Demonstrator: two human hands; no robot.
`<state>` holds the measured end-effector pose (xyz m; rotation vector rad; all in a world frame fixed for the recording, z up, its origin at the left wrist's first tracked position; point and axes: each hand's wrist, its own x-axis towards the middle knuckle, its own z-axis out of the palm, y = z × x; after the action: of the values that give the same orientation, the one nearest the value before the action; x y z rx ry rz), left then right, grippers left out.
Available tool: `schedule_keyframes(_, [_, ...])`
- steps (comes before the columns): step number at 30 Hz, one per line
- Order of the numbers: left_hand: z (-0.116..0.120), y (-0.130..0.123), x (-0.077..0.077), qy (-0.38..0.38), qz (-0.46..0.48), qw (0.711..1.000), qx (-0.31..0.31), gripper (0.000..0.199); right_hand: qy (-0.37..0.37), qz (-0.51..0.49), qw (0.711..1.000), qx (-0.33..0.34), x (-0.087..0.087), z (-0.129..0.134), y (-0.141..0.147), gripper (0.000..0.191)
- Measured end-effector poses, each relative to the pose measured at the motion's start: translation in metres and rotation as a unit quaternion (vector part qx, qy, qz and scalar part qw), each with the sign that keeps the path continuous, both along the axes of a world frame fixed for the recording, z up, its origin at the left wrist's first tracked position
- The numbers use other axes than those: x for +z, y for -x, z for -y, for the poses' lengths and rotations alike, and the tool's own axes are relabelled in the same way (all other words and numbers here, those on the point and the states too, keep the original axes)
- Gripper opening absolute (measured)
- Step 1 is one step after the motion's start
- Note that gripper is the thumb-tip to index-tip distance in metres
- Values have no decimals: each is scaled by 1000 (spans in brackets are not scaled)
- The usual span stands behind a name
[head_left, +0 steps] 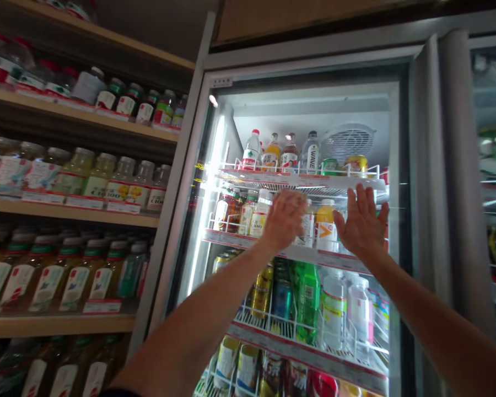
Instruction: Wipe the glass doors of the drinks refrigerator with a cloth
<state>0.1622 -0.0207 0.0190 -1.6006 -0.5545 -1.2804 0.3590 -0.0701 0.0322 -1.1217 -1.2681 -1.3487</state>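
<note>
Both arms reach up in front of a lit drinks fridge. My left hand point(285, 218) is raised before the second shelf, blurred by motion, its fingers apart and nothing seen in it. Beside it on the right, my right hand point(361, 220) is spread with its palm turned away and holds nothing. A bottle with a yellow top and an orange V point(325, 226) shows between the hands. On the top shelf point(273, 177) stand a red-capped bottle point(251, 150), an orange drink point(271, 153) and a black-capped bottle point(311, 153). A green bottle point(308, 295) is on the shelf below.
Wooden shelves point(66, 208) with rows of bottles line the left side. The fridge's metal frame point(176, 182) rises between them and the fridge. At the right, a thick grey door edge point(463, 165) stands before another glass-fronted fridge. Cans point(227, 361) fill the lower shelf.
</note>
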Motion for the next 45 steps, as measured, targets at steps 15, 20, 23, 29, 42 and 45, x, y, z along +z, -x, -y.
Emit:
schedule_keyframes(15, [5, 9, -1, -19, 11, 999, -24, 44, -48, 19, 999, -11, -4, -9, -7, 56])
schedule_keyframes(20, [1, 46, 6, 45, 83, 995, 14, 45, -46, 8, 999, -8, -6, -8, -7, 55])
schedule_keyframes(23, [-2, 84, 14, 57, 254, 965, 14, 45, -37, -4, 999, -16, -7, -7, -4, 55])
schedule_keyframes(29, [0, 35, -33, -22, -5, 1000, -9, 46, -51, 8, 999, -13, -8, -9, -8, 56])
schedule_keyframes(42, [-7, 83, -68, -5, 42, 999, 5, 45, -29, 29, 999, -4, -27, -7, 28, 54])
schedule_keyframes(45, [-11, 110, -63, 11, 82, 996, 16, 45, -47, 41, 998, -8, -31, -10, 30, 53])
